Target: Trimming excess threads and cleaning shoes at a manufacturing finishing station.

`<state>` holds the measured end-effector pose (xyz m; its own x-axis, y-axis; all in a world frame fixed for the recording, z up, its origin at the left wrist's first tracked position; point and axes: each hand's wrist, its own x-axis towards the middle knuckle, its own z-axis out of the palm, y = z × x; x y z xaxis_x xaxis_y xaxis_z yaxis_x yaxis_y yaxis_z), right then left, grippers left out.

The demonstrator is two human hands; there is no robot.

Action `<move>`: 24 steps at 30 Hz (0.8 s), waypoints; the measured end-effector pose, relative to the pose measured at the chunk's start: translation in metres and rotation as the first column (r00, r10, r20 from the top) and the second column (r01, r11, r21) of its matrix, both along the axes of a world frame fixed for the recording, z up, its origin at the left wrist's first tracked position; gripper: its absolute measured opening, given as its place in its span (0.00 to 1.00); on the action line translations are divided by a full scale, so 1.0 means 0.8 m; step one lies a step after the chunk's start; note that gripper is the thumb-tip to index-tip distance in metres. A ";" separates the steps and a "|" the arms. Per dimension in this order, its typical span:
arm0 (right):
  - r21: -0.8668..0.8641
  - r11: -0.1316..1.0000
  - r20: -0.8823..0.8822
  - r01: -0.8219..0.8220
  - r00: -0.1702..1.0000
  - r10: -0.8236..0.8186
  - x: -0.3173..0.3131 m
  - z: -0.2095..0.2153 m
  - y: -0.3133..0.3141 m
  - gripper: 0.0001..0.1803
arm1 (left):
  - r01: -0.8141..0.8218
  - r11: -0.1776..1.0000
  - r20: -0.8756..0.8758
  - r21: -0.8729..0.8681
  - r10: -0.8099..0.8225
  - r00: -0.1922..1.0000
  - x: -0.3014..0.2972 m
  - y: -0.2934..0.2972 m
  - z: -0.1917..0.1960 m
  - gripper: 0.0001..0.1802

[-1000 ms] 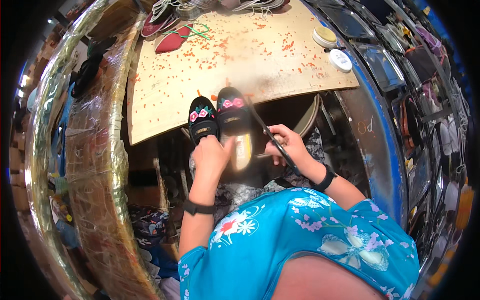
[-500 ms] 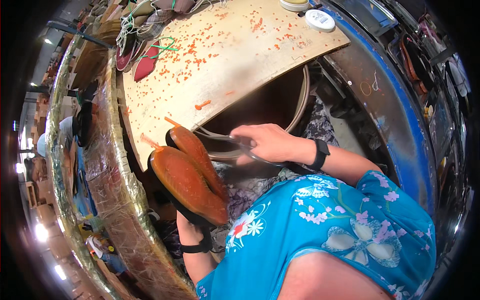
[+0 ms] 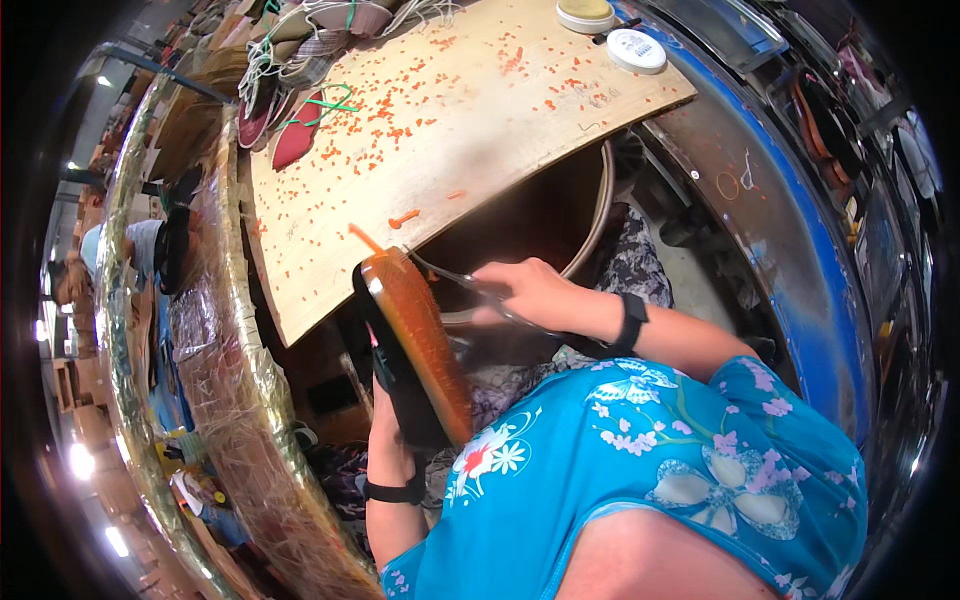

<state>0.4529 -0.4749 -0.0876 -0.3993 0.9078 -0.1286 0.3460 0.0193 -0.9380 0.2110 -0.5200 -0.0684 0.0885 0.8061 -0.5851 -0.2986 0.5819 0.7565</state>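
Observation:
My left hand (image 3: 383, 395), mostly hidden behind the shoe, grips a black shoe with an orange-brown sole (image 3: 425, 345). The shoe is tilted, its sole facing my right hand. From its toe a thin orange strip (image 3: 364, 238) sticks up. My right hand (image 3: 533, 290) is closed around the handles of metal scissors (image 3: 445, 272), whose blades reach to the toe by the strip. The second sole is not clearly visible now.
A wooden board (image 3: 450, 120) lies ahead, strewn with orange scraps (image 3: 404, 219). Cloth shoes with laces (image 3: 297, 132) are at its far left, a white round lid (image 3: 637, 50) and a jar (image 3: 585, 15) at its far right. Below the board's near edge is a round rim (image 3: 600, 220).
My left hand has turned the shoes, so one sole shows edge-on where two showed before. The scissors have come up to the strip at the toe.

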 end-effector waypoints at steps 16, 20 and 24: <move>0.096 0.995 0.014 -0.019 1.000 0.017 0.043 -0.001 -0.032 0.24 | 0.014 0.997 0.343 0.073 -0.038 0.939 -0.025 -0.004 0.003 0.27; 0.214 0.961 0.251 -0.174 0.961 0.118 0.036 0.027 -0.039 0.25 | -0.062 0.993 0.370 0.102 0.020 0.929 -0.023 -0.005 0.000 0.28; 0.334 0.908 0.316 -0.252 0.938 0.144 0.024 0.034 -0.034 0.25 | -0.127 0.979 0.414 0.161 0.050 0.909 -0.017 0.000 -0.010 0.29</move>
<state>0.4719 -0.5022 -0.0600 -0.5724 0.8176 0.0626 0.5439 0.4357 -0.7171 0.1977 -0.5199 -0.0767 0.2104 0.9098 -0.3578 -0.6455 0.4042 0.6481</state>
